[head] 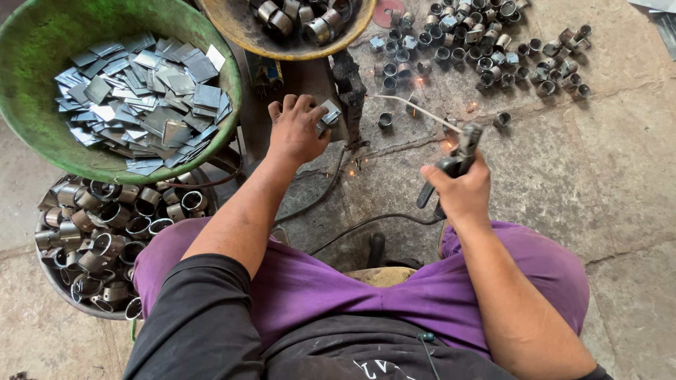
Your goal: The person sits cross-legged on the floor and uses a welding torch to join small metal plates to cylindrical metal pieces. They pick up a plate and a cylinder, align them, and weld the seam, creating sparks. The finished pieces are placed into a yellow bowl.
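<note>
Hemmed in by a green basin [42, 84] of flat square metal plates [144, 91] and a round tub of short steel rings [105, 239] on the left, a seated person works over a narrow patch of cracked concrete floor [605, 162], with more rings [486, 49] strewn beyond. The left hand [296, 130], arm stretched forward, closes palm-down over a small shiny metal piece [328, 115] on the work stand. The right hand [461, 190] grips a dark electrode holder [451, 165], its thin rod [422, 111] angled toward that piece amid sparks.
</note>
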